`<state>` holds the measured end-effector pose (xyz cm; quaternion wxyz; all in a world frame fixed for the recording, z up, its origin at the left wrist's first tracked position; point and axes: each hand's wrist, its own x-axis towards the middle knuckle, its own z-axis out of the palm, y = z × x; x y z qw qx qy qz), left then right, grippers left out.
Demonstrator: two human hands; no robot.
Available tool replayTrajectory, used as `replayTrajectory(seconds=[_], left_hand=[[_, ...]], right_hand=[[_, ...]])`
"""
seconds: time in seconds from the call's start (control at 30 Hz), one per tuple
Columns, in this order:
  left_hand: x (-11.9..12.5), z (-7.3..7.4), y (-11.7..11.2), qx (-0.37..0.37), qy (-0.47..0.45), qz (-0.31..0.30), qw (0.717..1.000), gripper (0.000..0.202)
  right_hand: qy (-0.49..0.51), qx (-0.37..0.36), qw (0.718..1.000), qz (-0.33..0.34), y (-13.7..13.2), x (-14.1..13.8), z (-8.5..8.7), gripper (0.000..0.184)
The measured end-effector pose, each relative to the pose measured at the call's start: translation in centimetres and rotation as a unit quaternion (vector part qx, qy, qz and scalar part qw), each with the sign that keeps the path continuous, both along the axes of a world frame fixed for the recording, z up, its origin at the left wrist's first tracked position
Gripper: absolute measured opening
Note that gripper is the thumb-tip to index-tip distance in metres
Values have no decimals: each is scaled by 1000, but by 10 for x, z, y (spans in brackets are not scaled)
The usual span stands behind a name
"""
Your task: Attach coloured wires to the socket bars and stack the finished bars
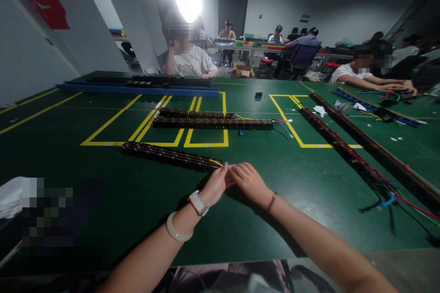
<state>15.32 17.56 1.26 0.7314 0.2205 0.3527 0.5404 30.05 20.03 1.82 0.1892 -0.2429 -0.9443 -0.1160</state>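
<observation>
Both my hands meet at the right end of the nearest long black strip [170, 154], which lies on the green table [137, 201]. My left hand [216, 185] has its fingers pinched together at the yellow wire tip of that strip. My right hand [248, 181] touches the left fingertips, fingers curled and pressed together; what they pinch is too small to make out. Two more black strips [213, 122] lie farther back inside yellow floor-tape boxes, with red and blue wires [283, 127] trailing from their right end.
A long bundle of red, blue and black cables [347, 151] runs diagonally at the right. A blue rail with black parts [137, 87] lies at the table's far edge. Several people sit across and at the right. A small black object [258, 94] sits mid-table.
</observation>
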Motion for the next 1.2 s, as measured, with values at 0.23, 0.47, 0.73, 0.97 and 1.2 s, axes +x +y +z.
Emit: replayTrajectory(seconds=[0.23, 0.47, 0.73, 0.97, 1.2], left_hand=[[-1, 0, -1, 5, 2, -11, 1000, 21], [-2, 4, -4, 1, 22, -26, 999, 24], [-1, 5, -3, -5, -1, -29, 1000, 30], [-3, 8, -3, -12, 44, -38, 998, 33], [-4, 12, -6, -7, 72, -42, 996, 28]], right_hand=[[57, -98, 991, -64, -16, 7, 21, 36], [11, -100, 984, -146, -21, 20, 30, 22], [-25, -119, 981, -152, -20, 17, 27, 17], [33, -102, 979, -172, 19, 20, 37, 21], [51, -102, 974, -194, 61, 10, 5, 21]])
